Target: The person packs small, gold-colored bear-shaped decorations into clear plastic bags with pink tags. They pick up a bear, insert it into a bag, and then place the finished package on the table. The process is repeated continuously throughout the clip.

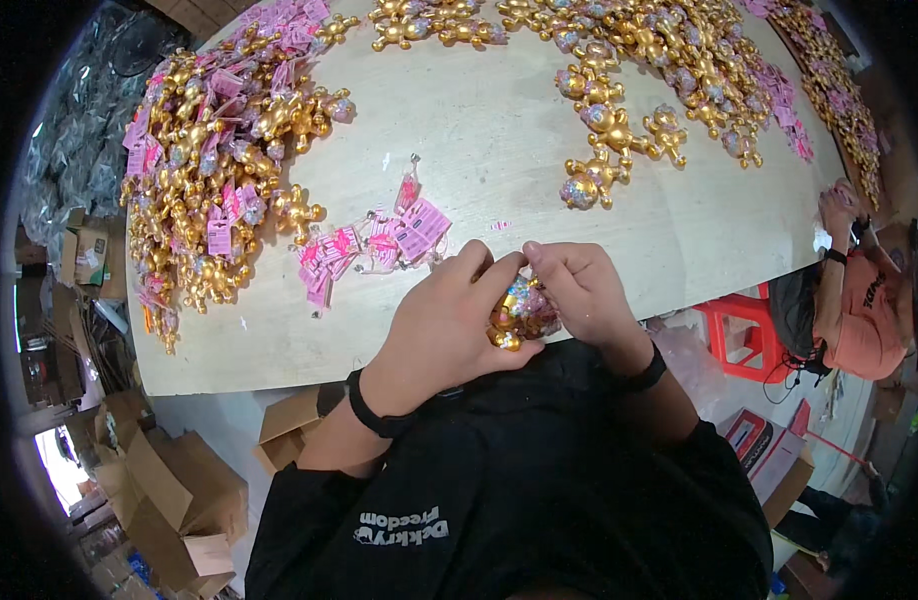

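A small shiny gold figurine (524,308), covered in part with glittery multicoloured bits, is held close to my body at the table's front edge. My left hand (449,315) is closed around it, with the thumb below and the fingers over its top. My right hand (584,295) is closed at its upper right side, thumb and fingers pinched together near my left fingertips. What that pinch holds is hidden. Just beyond my left hand lies a loose bunch of pink printed tags (419,228) with small metal clasps. A pink-red charm (409,190) lies beside the tags.
Gold figurines with pink tags form a large heap (204,190) on the pale table (459,120) at left. More gold figurines (679,60) are piled far right, a few (609,135) lying nearer. A red stool (744,335) and another person (864,310) are at right; cardboard boxes (169,500) stand lower left.
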Available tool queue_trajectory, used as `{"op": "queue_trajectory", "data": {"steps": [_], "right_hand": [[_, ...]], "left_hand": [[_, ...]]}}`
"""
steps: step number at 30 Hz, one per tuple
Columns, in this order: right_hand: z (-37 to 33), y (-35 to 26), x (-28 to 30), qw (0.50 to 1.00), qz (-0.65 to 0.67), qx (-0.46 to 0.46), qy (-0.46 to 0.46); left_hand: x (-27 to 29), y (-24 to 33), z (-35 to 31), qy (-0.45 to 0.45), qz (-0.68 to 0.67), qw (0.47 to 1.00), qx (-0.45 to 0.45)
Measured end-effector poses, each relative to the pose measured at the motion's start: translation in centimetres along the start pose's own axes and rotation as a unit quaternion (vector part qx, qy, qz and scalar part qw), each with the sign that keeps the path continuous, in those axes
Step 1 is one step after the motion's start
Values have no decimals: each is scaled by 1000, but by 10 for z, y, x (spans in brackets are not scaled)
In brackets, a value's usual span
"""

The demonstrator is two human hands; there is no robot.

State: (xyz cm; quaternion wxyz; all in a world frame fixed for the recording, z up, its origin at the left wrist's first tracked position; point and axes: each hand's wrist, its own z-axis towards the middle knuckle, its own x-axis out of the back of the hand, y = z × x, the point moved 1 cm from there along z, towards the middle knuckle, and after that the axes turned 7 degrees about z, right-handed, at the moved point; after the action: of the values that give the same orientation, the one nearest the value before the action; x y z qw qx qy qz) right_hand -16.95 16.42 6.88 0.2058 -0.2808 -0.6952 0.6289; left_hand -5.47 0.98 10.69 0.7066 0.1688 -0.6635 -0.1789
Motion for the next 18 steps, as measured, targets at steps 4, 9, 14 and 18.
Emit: {"op": "queue_trajectory", "data": {"steps": [4, 9, 14, 18], "right_hand": [[1, 13, 0, 1000, 23, -7, -3], [-3, 14, -2, 998, 63, -26, 17], [-7, 14, -4, 999, 8, -32, 43], [-8, 12, -6, 995, -89, 7, 48]], "left_hand": [[-6, 3, 2, -8, 6, 1000, -4], [-11, 7, 3, -31, 14, 999, 11], [-13, 11, 3, -59, 52, 997, 27], [-18, 12, 1, -35, 78, 996, 8]]}}
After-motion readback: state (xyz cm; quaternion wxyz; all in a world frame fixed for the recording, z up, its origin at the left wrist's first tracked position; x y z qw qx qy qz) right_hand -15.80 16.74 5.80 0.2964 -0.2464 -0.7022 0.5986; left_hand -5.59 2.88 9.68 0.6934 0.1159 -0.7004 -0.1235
